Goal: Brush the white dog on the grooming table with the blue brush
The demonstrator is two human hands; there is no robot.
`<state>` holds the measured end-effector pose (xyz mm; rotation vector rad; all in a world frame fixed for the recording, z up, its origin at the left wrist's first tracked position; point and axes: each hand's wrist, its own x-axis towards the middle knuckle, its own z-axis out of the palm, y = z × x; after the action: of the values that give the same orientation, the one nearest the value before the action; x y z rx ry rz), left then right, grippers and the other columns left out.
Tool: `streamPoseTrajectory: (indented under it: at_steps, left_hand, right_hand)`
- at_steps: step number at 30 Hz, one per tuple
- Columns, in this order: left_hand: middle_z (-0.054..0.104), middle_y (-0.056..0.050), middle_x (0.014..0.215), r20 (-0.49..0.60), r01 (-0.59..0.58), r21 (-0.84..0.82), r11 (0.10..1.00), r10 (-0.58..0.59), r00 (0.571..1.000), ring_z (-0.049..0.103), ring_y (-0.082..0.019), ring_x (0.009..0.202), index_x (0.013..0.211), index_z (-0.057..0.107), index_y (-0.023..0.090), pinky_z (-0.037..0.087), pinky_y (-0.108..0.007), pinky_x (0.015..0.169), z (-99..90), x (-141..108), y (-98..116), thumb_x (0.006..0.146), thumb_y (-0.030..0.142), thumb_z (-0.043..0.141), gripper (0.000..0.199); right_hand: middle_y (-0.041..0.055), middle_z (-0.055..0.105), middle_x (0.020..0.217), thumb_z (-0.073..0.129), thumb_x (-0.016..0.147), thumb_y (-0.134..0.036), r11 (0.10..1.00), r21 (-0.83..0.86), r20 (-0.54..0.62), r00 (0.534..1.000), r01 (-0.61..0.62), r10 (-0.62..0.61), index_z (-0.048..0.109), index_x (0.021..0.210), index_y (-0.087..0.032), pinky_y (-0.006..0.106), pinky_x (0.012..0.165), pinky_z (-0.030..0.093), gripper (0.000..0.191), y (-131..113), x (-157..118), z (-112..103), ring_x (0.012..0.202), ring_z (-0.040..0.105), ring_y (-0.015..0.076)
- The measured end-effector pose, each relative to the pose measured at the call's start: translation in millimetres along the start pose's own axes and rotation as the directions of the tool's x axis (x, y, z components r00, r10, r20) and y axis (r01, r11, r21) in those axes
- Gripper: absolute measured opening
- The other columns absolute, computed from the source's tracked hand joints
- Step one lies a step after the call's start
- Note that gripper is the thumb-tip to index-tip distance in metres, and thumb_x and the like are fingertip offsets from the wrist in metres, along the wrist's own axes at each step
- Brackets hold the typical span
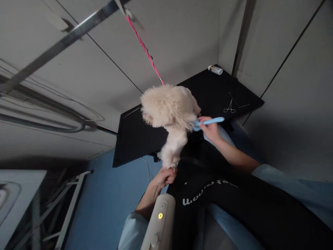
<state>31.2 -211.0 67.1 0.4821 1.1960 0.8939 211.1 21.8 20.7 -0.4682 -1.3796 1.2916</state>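
Note:
A fluffy cream-coloured dog (169,104) is on the black grooming table (223,90), its head fur long and curly. One of its legs (173,144) stretches over the table edge toward me. My left hand (164,176) is closed around the paw at the end of that leg. In my right hand (210,131) is a light blue grooming brush (214,121), gripped by the handle. The brush's head lies against the fur on the dog's right-hand side in view, so its bristles are hidden.
A pink leash (144,48) runs from the metal bar (91,24) down to the dog. Scissors (230,107) and a white bottle (215,69) lie on the table's right part. A beige dryer-like device (161,222) with a yellow light rises in front of me.

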Motion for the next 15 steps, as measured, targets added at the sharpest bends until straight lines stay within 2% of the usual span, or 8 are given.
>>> streamPoseTrajectory:
  at_steps: [2, 5, 6, 9, 11, 13, 14, 15]
  left_hand:
    - [0.026, 0.012, 0.053, 0.009, 0.001, -0.010, 1.000, -0.001, 1.000, 0.015, 0.000, 0.044, 0.062, 0.033, 0.022, 0.011, -0.016, 0.039, -2.6, -0.7, -5.3, 0.066, 0.057, 0.093, 0.070]
    - [0.024, 0.012, 0.053, 0.023, 0.017, -0.025, 1.000, -0.016, 1.000, 0.015, 0.000, 0.044, 0.062, 0.033, 0.022, 0.009, -0.017, 0.040, -6.9, -0.4, -13.2, 0.065, 0.060, 0.094, 0.072]
    - [0.023, 0.012, 0.053, 0.022, 0.016, -0.032, 0.999, -0.015, 1.000, 0.015, -0.001, 0.044, 0.062, 0.033, 0.022, 0.009, -0.017, 0.041, -8.0, 0.1, -15.8, 0.066, 0.061, 0.094, 0.072]
    - [0.023, 0.011, 0.053, 0.023, 0.006, -0.043, 0.999, -0.005, 1.000, 0.016, -0.001, 0.045, 0.062, 0.034, 0.022, 0.008, -0.019, 0.042, -10.5, 2.2, -23.0, 0.065, 0.062, 0.094, 0.073]
    - [0.023, 0.011, 0.052, 0.028, 0.016, -0.040, 0.999, -0.014, 1.000, 0.015, -0.001, 0.044, 0.063, 0.035, 0.022, 0.006, -0.020, 0.042, -11.5, 3.7, -27.1, 0.064, 0.063, 0.095, 0.073]
    - [0.021, 0.012, 0.051, 0.033, 0.029, -0.031, 0.999, -0.028, 0.999, 0.012, -0.001, 0.043, 0.062, 0.034, 0.023, 0.004, -0.021, 0.042, -12.2, 4.9, -29.8, 0.063, 0.066, 0.095, 0.075]
    - [0.020, 0.012, 0.051, 0.032, 0.032, -0.026, 0.999, -0.031, 0.999, 0.011, -0.001, 0.043, 0.061, 0.033, 0.023, 0.003, -0.022, 0.042, -12.5, 5.2, -30.5, 0.062, 0.067, 0.095, 0.076]
    - [0.019, 0.011, 0.051, 0.025, 0.029, -0.020, 0.999, -0.029, 0.999, 0.010, -0.002, 0.043, 0.061, 0.033, 0.023, 0.002, -0.022, 0.043, -12.6, 5.4, -31.0, 0.062, 0.068, 0.094, 0.077]
  right_hand:
    - [0.0065, 0.076, 0.105, 0.076, 0.091, -0.061, 1.000, -0.018, 0.021, 1.000, 0.019, -0.019, 0.065, 0.089, -0.026, 0.041, 0.093, 0.059, 0.037, 1.6, 1.1, 0.7, 0.101, 0.072, 0.0234]
    - [0.0056, 0.076, 0.097, 0.081, 0.085, -0.063, 0.998, 0.033, 0.459, 0.888, -0.056, 0.035, 0.068, 0.089, -0.024, 0.039, 0.084, 0.061, 0.042, 2.3, -3.3, 5.3, 0.091, 0.073, 0.0231]
    - [0.0052, 0.075, 0.094, 0.080, 0.086, -0.064, 0.995, 0.026, 0.447, 0.892, -0.092, 0.070, 0.067, 0.089, -0.024, 0.039, 0.082, 0.061, 0.042, 2.9, -2.8, 6.4, 0.088, 0.072, 0.0226]
    - [0.0040, 0.072, 0.093, 0.079, 0.088, -0.060, 0.997, -0.038, 0.118, 0.990, -0.069, 0.073, 0.065, 0.088, -0.025, 0.039, 0.085, 0.060, 0.037, 4.9, 9.7, 5.6, 0.089, 0.070, 0.0223]
    - [0.0038, 0.072, 0.091, 0.085, 0.083, -0.055, 0.998, -0.049, 0.216, 0.975, -0.050, 0.060, 0.067, 0.086, -0.025, 0.040, 0.087, 0.060, 0.035, 4.8, 23.4, 4.0, 0.090, 0.070, 0.0229]
    - [0.0029, 0.073, 0.086, 0.090, 0.077, -0.052, 0.996, -0.041, 0.422, 0.901, -0.086, 0.095, 0.069, 0.083, -0.024, 0.039, 0.084, 0.061, 0.036, 3.4, 38.8, 3.5, 0.085, 0.071, 0.0223]
    - [0.0023, 0.073, 0.084, 0.091, 0.076, -0.051, 0.993, -0.040, 0.457, 0.882, -0.109, 0.115, 0.069, 0.082, -0.023, 0.039, 0.082, 0.061, 0.036, 2.3, 46.5, 3.7, 0.082, 0.070, 0.0215]
    - [0.0017, 0.072, 0.082, 0.090, 0.077, -0.051, 0.993, -0.038, 0.385, 0.915, -0.115, 0.121, 0.069, 0.081, -0.023, 0.038, 0.082, 0.061, 0.035, 1.1, 53.6, 4.2, 0.081, 0.070, 0.0206]
